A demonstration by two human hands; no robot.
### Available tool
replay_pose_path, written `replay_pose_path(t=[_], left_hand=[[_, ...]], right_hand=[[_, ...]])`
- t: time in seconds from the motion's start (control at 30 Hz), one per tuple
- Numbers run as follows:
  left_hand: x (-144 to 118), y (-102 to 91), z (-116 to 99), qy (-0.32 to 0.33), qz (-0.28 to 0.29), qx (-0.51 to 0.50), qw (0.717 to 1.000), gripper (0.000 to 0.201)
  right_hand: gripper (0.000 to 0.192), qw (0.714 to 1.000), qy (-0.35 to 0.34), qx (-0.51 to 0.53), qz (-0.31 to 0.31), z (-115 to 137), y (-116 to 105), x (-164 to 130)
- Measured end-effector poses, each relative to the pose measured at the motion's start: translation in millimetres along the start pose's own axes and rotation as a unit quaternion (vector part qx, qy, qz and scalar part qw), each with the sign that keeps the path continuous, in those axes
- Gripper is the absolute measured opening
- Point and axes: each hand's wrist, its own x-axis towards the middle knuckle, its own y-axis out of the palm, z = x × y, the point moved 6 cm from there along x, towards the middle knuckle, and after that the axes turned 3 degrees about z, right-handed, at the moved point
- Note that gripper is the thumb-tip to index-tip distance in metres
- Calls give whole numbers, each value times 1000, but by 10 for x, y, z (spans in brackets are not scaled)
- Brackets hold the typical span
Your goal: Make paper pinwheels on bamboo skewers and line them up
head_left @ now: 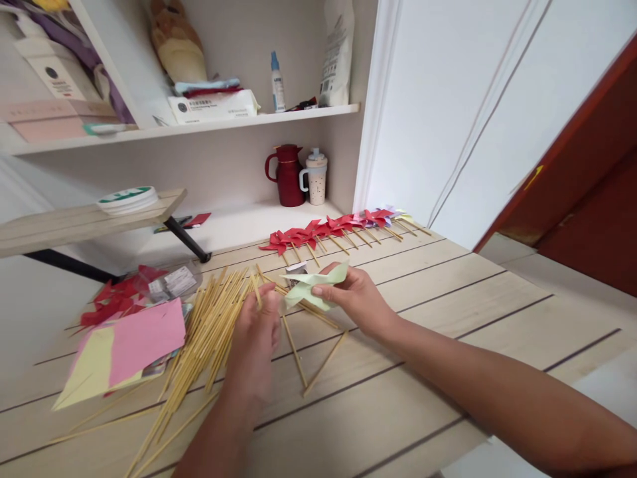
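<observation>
Looking down from the head camera, the single view showed both bare hands meeting near the middle of the frame over a pale wooden plank table (448, 292). The right hand (355, 295) pinched a folded pale green paper pinwheel (311, 287) between thumb and fingertips, fingers narrowed onto its edge, apparently so the paper kept its folds while lifted clear of the table. The left hand (256, 332) sat just left of it, fingers curled close around a thin bamboo stick (256, 290), whose tip pointed up toward the green paper; the grip looked tight, though the fingertips were partly hidden behind the hand's back. Left of centre a loose bundle of bamboo sticks (199, 345) fanned out on the table within easy reach of that hand, with a few stray sticks (318, 365) lying below the hands. At lower left lay overlapping pink and yellow paper sheets (124, 345), and above them a heap of red paper pieces (117, 299). Along the far table edge, upper centre, a row of finished red pinwheels on sticks (318, 232) was laid side by side, seemingly set out of the way. Behind it stood a dark red jug (288, 176) and a speckled cream cup (316, 178) on a white shelf (249, 226).
</observation>
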Motion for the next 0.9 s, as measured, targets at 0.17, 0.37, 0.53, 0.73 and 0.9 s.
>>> replay_pose_path(t=[0.17,0.37,0.53,0.73,0.9], left_hand=[[61,-14,25,-55,12,-185,981,37],[105,-32,36,-22,13,-207,978,24],[115,-52,60,-23,23,-195,980,20],[98,-14,79,-47,76,-203,975,27],[76,12,62,-50,99,-179,978,35]], right_hand=[[30,995,-46,-64,-58,74,-170,32],[26,993,-60,-90,-40,104,-144,6],[23,989,-85,-117,-27,155,-127,-18],[18,985,-106,-133,-26,193,-137,-19],[19,984,-117,-135,-25,213,-150,-23]])
